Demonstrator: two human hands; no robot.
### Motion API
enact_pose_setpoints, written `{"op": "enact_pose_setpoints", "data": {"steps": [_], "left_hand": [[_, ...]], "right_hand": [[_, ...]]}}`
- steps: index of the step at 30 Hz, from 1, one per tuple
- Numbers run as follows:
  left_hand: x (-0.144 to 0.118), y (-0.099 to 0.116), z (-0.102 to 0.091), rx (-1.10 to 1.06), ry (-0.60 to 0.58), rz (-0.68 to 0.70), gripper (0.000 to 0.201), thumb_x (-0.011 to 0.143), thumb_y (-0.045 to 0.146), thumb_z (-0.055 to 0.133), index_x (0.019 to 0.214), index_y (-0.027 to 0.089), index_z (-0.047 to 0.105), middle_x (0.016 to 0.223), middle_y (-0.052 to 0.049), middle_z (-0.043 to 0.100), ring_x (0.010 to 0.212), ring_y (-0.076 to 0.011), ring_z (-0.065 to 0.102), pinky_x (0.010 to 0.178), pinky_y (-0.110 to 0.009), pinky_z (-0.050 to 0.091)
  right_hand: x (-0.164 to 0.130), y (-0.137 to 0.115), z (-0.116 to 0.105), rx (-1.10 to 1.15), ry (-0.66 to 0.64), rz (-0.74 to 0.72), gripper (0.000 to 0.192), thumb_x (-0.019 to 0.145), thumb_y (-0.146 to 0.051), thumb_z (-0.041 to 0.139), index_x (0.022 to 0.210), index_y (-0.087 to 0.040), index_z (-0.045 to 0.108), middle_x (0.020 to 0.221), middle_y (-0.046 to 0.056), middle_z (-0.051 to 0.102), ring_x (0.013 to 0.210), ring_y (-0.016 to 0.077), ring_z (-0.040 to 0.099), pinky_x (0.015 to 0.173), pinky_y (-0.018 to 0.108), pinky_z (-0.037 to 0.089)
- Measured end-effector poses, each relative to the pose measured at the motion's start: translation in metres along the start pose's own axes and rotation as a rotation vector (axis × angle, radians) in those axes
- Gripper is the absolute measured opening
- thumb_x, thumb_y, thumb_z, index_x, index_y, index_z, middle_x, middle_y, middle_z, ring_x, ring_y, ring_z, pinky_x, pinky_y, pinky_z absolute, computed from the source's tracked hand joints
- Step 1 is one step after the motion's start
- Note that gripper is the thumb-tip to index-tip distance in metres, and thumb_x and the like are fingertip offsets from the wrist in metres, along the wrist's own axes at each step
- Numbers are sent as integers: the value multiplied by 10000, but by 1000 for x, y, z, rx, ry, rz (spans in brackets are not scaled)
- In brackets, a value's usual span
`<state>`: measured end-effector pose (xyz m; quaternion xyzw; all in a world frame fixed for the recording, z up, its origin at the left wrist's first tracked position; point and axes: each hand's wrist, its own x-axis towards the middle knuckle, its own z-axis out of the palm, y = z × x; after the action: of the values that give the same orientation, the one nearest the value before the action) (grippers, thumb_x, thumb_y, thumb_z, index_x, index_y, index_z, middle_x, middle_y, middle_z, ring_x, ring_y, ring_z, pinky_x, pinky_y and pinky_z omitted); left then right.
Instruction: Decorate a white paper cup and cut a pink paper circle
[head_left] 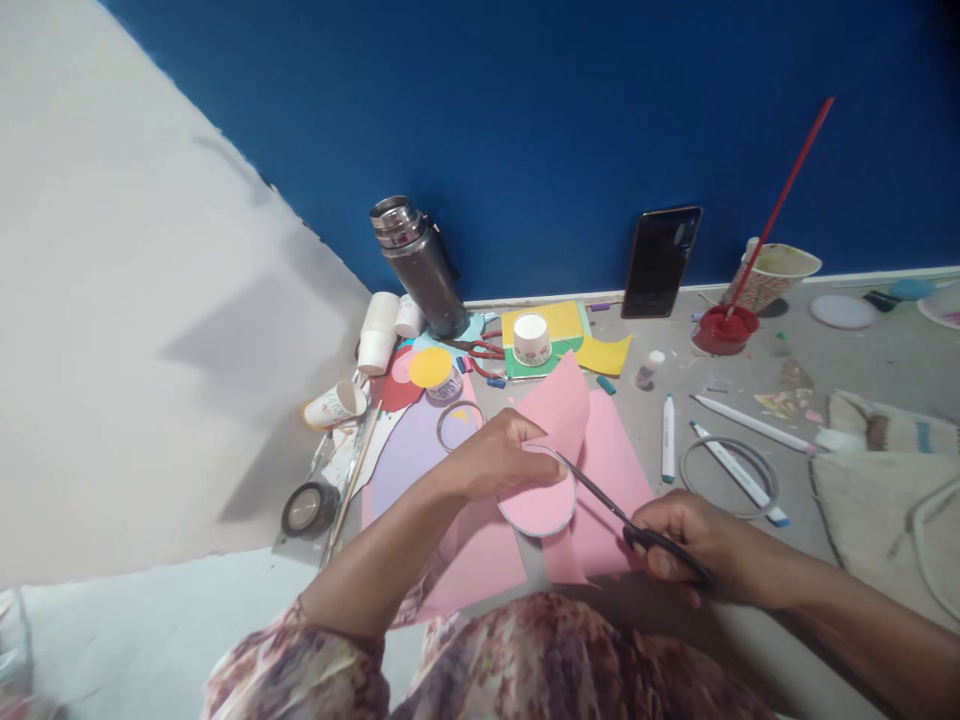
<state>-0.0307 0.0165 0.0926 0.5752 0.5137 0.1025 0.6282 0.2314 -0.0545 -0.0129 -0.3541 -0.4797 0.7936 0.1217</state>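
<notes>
My left hand [499,455] is closed on a sheet of pink paper [559,405], with the thumb lying over a circle [536,510] outlined in grey on it. My right hand [679,540] grips black-handled scissors [600,497]. Their blades reach left to the edge of the outlined circle, close to my left thumb. More pink paper [619,470] lies beneath on the table. Just left of the hands, a ring [460,427] rests on a lilac sheet [405,455]. The underside of the paper in my left hand is hidden.
Behind the hands stand a steel flask [424,270], a small paper cup [532,342] and a phone [661,262] leaning on the blue wall. Markers [667,440] and a metal ring [731,475] lie right. A red stick [780,210] rises from a red pot [724,330].
</notes>
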Motion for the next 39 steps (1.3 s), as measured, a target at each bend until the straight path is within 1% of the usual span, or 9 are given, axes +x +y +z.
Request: {"op": "enact_pose_setpoints", "data": {"steps": [4,9,12,18,22,26,32,36,39], "left_hand": [[0,1,-1,-3,-24,14,315,668,335,711,508,198,476,497,64,379,483,-81,347,467,-242,224],[2,3,0,10,-61,27,325,680,318,707,507,202,458,494,62,374,485,-78,322,472,-250,213],[2,5,0,20,-64,30,331,683,320,708,503,201,456,492,62,368,484,-78,319,474,-250,206],[2,4,-4,34,-89,24,327,692,335,728,518,194,489,502,63,378,487,-81,325,480,-250,204],[-1,-4,-3,32,-1,53,300,740,403,733,614,169,596,572,43,464,543,-103,416,520,-240,295],[-3,-16,2,-69,116,106,368,777,433,741,610,169,546,610,41,457,584,-97,403,543,-228,297],[-1,-26,10,-146,143,106,414,774,443,758,577,170,517,572,47,403,562,-93,392,516,-226,258],[1,-25,11,-173,133,109,417,751,446,772,562,168,526,566,36,440,553,-94,403,504,-223,272],[0,-23,11,-178,130,96,398,734,444,777,566,161,555,560,29,471,549,-100,427,501,-222,285]], "right_hand": [[0,-2,1,-1,4,-3,531,726,-643,854,650,-189,590,514,-72,454,439,67,371,435,203,315],[0,-1,1,4,-24,-14,588,743,-726,820,711,-175,618,539,-49,506,466,79,436,448,202,306],[0,1,0,-2,-25,-19,611,736,-751,820,711,-179,605,528,-58,488,458,73,414,445,204,288],[1,5,0,24,-1,-20,522,765,-643,830,670,-197,575,520,-65,480,450,66,376,440,206,296],[2,5,1,23,38,-27,398,783,-512,788,656,-202,574,497,-59,496,442,74,388,445,209,290],[2,1,3,31,64,-19,292,763,-420,724,632,-205,577,466,-46,507,430,82,387,447,221,263],[1,-5,6,47,27,-22,321,725,-467,754,645,-197,597,471,-36,533,424,84,386,470,234,272],[0,-11,8,59,40,0,365,727,-501,767,628,-198,590,475,-35,526,425,85,374,464,235,273],[1,-10,9,70,41,-3,309,716,-454,740,617,-203,589,474,-38,518,425,87,370,452,233,277]]}}
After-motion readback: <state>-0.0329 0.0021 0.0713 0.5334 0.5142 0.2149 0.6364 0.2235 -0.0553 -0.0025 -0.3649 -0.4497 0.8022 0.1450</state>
